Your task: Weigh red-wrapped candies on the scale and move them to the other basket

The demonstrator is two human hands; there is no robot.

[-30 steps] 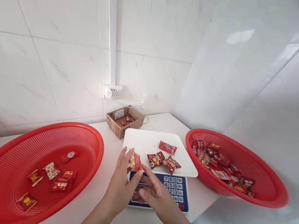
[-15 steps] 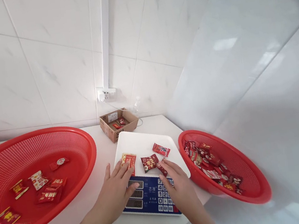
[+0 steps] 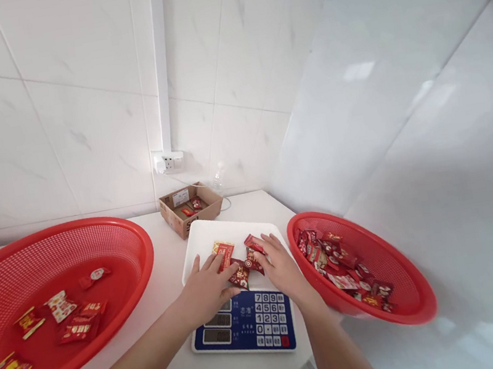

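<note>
A blue digital scale [image 3: 245, 325] with a white tray [image 3: 203, 238] stands on the white counter. Several red candy packets [image 3: 236, 261] lie bunched on the tray. My left hand [image 3: 207, 287] rests on the tray's left side, fingers spread and touching the packets. My right hand [image 3: 279, 266] comes from the right, fingers curled around the packets' right side. The packets sit pressed between both hands.
A large red mesh basket [image 3: 108, 231] on the left holds several packets. A smaller red basket [image 3: 415, 301] on the right is full of packets. A small cardboard box [image 3: 187, 206] sits by the wall under a socket [image 3: 168, 161]. The counter edge runs close beside the right basket.
My left hand set its packet down on the tray. Both hands moved forward onto the tray and pushed the scattered packets together in the middle.
</note>
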